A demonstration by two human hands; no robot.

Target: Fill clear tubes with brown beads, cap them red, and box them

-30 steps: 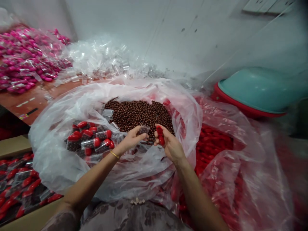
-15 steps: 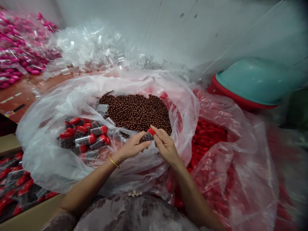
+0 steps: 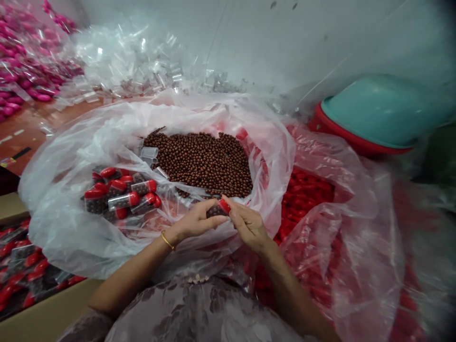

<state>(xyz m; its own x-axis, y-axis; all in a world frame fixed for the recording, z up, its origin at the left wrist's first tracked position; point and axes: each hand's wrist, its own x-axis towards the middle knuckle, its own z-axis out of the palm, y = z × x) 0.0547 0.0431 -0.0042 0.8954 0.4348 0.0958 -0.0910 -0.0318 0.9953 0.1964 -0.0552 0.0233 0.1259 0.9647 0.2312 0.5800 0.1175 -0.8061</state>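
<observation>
Between my two hands, near the front edge of the heap of brown balls (image 3: 203,164), is a clear capsule-shaped container (image 3: 215,210) with brown balls inside and a red cap (image 3: 224,205). My left hand (image 3: 199,219) is closed around its clear body, thumb along the near side. On the right, my right hand (image 3: 249,223) grips the red cap with thumb and fingers. The cap sits on the mouth of the body; whether it is fully seated I cannot tell. Several filled red-capped containers (image 3: 123,199) lie piled in the white plastic bag (image 3: 81,142), left of the balls.
Empty clear tubes (image 3: 148,153) lie at the heap's left edge, and many more clear tubes (image 3: 142,61) are piled behind. A bag of red caps (image 3: 302,194) stands at right, below a teal basin (image 3: 381,114). A cardboard box (image 3: 53,308) of filled containers is at lower left.
Both hands have lowered slightly with the container, staying together at the cap. The whole view has shifted a little; the piles look the same.
</observation>
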